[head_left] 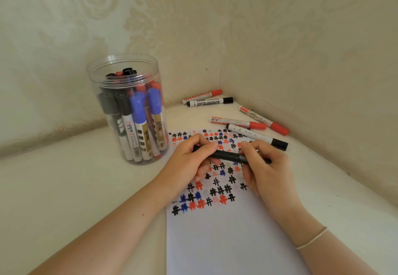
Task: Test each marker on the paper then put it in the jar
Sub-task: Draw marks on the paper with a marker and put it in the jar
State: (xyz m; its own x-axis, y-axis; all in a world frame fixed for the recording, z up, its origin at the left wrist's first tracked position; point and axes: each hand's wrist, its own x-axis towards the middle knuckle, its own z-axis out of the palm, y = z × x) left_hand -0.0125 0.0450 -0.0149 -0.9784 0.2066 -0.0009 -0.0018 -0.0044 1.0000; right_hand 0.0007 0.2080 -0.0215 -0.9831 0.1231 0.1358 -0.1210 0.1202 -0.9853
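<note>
I've got a white sheet of paper (226,231) covered in black, red and blue hash marks, clear plastic jar (126,111) showing blue, black, red caps, cream damask wallpaper (193,27).

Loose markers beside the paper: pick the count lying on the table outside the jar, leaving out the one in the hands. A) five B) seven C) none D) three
A: two markers lie by the far wall and three more markers right of the paper, outside the jar.

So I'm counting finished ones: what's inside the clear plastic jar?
The clear plastic jar holds upright markers with blue, black and red caps. Those packed behind are mostly hidden, so an exact count isn't possible.
</note>
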